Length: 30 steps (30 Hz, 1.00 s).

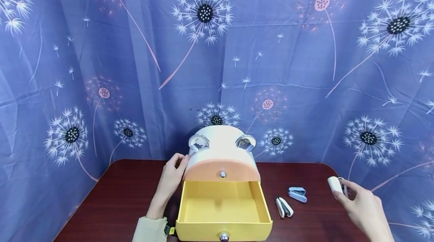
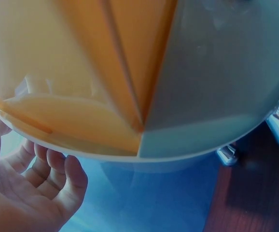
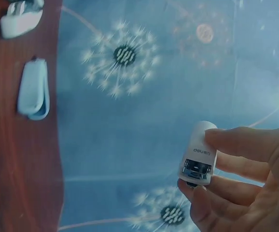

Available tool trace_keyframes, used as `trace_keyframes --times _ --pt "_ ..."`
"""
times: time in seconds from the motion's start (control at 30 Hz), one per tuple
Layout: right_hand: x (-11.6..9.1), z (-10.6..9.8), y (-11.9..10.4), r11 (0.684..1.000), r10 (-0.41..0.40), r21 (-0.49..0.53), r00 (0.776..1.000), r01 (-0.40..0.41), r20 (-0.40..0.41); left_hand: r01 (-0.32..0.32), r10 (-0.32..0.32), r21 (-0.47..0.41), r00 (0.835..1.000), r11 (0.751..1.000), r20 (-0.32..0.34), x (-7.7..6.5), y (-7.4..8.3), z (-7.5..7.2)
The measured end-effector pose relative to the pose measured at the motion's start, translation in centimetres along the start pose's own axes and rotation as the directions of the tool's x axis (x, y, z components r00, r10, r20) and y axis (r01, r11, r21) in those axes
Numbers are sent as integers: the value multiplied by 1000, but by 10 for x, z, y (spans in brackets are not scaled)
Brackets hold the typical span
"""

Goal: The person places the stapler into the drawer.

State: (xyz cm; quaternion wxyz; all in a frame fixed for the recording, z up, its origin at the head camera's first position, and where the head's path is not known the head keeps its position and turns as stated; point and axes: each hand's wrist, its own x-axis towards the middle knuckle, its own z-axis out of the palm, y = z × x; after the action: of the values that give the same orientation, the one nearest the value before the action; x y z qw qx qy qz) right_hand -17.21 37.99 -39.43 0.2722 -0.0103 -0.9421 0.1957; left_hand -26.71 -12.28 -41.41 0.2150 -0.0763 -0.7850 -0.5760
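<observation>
My left hand (image 1: 171, 176) touches the left side of a white desktop drawer box (image 1: 220, 140) with two round silvery pieces on top. In the left wrist view the fingers (image 2: 72, 181) are loosely bent beside the box's rim. The yellow lower drawer (image 1: 200, 232) is pulled out, its inside bare. Off to the right, my right hand (image 1: 364, 208) pinches a small white stapler (image 3: 200, 152) between thumb and fingers, raised above the table. Between that hand and the drawer lie a blue stapler (image 1: 297, 194) and another white stapler (image 1: 284, 207).
The dark red-brown table (image 1: 135, 181) has rounded back corners. A blue curtain (image 1: 271, 65) with dandelion prints hangs behind it and along the sides. Above the open drawer, the peach upper drawer (image 1: 203, 172) with a silver knob is closed.
</observation>
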Motion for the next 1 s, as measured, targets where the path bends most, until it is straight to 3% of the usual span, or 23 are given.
trace_keyframes --times 0.2,0.37,0.63,1.0 --pt "-2 3 -31 993 -113 29 992 115 -48 -3 3 2 1000 1000 1 0 -1 0" --pt "-5 9 -58 973 -209 73 972 217 -107 -2 2 -2 1000 1000 3 -1 -1 0" --pt "-8 17 -90 874 -443 130 877 468 -186 -3 3 -3 1000 1000 1 -1 -1 0" --pt "-13 23 -117 769 -589 171 786 616 -187 0 0 -1 1000 1000 6 0 0 -1"
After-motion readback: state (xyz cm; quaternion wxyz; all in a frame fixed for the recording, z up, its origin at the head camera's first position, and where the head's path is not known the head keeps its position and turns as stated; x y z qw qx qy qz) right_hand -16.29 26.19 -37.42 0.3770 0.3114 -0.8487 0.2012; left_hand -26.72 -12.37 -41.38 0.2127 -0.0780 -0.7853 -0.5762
